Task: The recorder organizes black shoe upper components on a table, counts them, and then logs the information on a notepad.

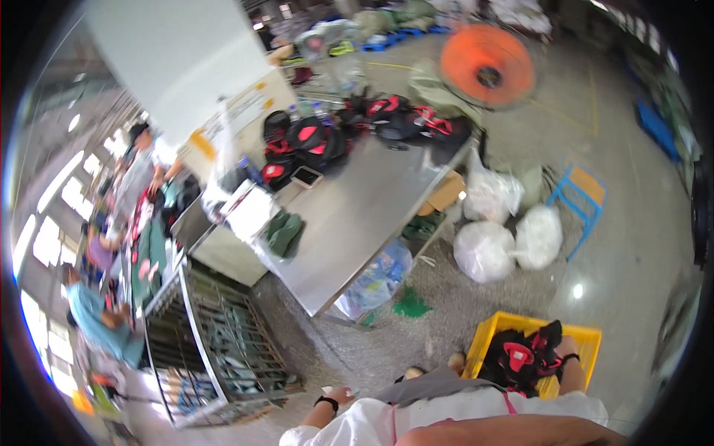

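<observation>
My right hand, with a dark band at the wrist, is at the right side of a yellow plastic crate. It touches or lies right beside black and red pieces that look like shoe uppers, heaped in the crate. Its fingers are mostly hidden, so a grip cannot be made out. Low in the middle, my left hand hangs beside my body, a dark band on its wrist too. A small white patch shows at its fingers, too blurred to name.
Ahead stands a metal table bearing black and red pieces, a phone and green shoe-shaped forms. A metal rack is left; white bags, a blue-framed chair and an orange fan are right. People work far left.
</observation>
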A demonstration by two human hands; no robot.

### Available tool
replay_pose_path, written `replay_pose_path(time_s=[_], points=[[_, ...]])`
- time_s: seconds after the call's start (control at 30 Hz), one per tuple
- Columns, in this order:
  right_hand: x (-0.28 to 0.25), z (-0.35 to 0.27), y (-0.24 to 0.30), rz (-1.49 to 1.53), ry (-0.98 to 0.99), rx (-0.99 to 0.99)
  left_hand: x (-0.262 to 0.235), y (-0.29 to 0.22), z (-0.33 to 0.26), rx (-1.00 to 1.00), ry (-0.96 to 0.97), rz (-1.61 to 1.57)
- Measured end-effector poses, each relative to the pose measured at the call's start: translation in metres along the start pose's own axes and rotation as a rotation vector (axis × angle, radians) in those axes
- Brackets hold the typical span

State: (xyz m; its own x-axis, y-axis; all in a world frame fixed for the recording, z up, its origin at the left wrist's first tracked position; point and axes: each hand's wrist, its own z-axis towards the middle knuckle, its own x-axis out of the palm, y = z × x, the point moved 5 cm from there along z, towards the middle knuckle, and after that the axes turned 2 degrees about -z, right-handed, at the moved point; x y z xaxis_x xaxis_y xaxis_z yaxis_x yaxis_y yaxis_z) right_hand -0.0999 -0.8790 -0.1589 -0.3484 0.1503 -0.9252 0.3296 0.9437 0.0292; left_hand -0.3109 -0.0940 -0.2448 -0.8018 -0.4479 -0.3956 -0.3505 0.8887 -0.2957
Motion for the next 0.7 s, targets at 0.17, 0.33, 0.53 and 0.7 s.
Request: replay_pose_path(time_s=[0.17, 0.33, 0.53, 0.7], points=[[-0.259, -0.056, 0.126, 0.284, -0.229, -0.342, -0.022, -0.025, -0.019, -0.071, -0.393, -0.244], [-0.430, -0.103, 0.236, 0.776, -0.306, -0.851, -0.069, -0.107, -0.001, 0.210, -0.464, -0.343], [-0.564, -0.151, 0.373, 0.482, -0.763, -1.303, -0.168, -0.204, -0.056, 0.594, -0.893, -0.449], [-0.647, -0.175, 0.465, 0.675, -0.513, -1.696, -0.235, -0.225, -0.060, 0.837, -0.777, -1.051]])
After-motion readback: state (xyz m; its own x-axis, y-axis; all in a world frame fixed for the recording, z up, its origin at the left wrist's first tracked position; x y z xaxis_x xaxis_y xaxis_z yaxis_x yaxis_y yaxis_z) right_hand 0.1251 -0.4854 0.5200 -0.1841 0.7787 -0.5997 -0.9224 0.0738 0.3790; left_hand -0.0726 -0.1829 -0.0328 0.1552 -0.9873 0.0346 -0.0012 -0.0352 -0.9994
